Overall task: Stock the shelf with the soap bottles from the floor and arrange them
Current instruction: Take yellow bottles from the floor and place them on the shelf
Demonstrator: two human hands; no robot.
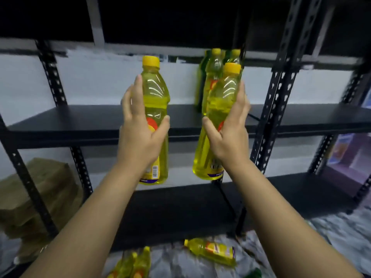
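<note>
Head view — left grip (pixel 140 133) and right grip (pixel 230 135) each clasp a yellow bottle (pixel 155 93) — before the shelf (pixel 80 121)

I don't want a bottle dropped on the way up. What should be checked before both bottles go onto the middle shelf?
1. Left hand grips left bottle: ok.
2. Right hand grips right bottle: ok.
3. Caps on both held bottles: ok.
4. Bare space on middle shelf left of the standing bottles: ok.
5. Held bottles' bases above shelf level: not ok, they hang below its front edge.
6. Floor stock left: ok, floor bottle lies there.
</note>
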